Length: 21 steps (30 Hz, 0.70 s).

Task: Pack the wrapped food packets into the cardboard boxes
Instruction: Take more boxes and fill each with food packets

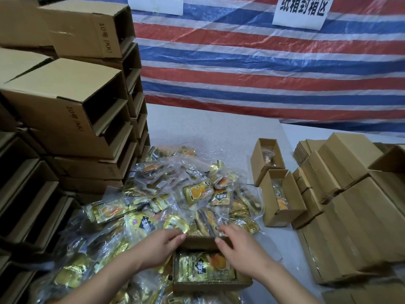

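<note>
A small open cardboard box (pixel 210 285) sits in front of me on the heap of gold wrapped food packets (pixel 171 200). A gold packet (pixel 206 268) lies flat inside it. My left hand (pixel 160 249) grips the far left corner of the box, fingers curled over the rim. My right hand (pixel 241 249) rests on the far right part of the rim, fingers bent over the box's far flap (pixel 201 242). Two more open boxes with packets inside, one (pixel 282 198) nearer and one (pixel 266 160) farther, stand to the right.
Tall stacks of empty open cartons (pixel 72 102) fill the left side. Closed small boxes (pixel 350 207) are piled at the right. A striped red, white and blue tarp (pixel 263 62) with paper signs hangs behind the white table (pixel 208 128).
</note>
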Tool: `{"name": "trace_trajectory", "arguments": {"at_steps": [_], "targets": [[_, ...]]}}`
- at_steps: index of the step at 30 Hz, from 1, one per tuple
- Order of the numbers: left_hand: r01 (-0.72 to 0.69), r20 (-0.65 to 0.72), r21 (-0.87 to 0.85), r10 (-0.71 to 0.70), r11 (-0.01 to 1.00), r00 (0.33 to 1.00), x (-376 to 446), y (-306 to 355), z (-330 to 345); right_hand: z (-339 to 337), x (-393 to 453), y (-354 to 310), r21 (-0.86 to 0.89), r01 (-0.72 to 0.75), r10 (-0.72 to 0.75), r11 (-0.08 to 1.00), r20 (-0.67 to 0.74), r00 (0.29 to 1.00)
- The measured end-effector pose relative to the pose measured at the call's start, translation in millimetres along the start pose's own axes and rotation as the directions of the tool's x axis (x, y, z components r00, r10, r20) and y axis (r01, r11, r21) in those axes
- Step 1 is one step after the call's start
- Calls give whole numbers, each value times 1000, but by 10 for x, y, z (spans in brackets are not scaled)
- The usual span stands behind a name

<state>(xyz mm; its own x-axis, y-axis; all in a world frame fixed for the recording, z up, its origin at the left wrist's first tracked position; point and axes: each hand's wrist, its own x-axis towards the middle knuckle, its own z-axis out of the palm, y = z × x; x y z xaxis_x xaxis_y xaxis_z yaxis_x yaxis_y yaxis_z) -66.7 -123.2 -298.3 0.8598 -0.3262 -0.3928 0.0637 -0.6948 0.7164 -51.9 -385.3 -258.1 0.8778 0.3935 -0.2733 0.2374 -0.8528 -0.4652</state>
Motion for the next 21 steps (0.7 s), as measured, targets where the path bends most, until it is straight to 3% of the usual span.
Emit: {"name": "trace_trajectory", "arguments": {"at_steps": [3, 11, 16, 21], "targets": [[-21, 8, 45, 21, 999, 1000, 22, 93, 17, 259, -8, 96, -25, -32, 29, 999, -89, 996], [-70, 29, 75, 68, 995, 997, 146, 248, -47, 285, -53, 308, 214, -56, 114, 975, -273, 955], [-46, -22, 11, 46, 999, 999, 445, 427, -76, 344, -87, 376, 165, -25, 52, 986, -163, 985], [-13, -173, 254, 59, 967, 983, 1056, 508, -97, 332, -66, 384, 210, -49, 79, 976, -134, 988]]}}
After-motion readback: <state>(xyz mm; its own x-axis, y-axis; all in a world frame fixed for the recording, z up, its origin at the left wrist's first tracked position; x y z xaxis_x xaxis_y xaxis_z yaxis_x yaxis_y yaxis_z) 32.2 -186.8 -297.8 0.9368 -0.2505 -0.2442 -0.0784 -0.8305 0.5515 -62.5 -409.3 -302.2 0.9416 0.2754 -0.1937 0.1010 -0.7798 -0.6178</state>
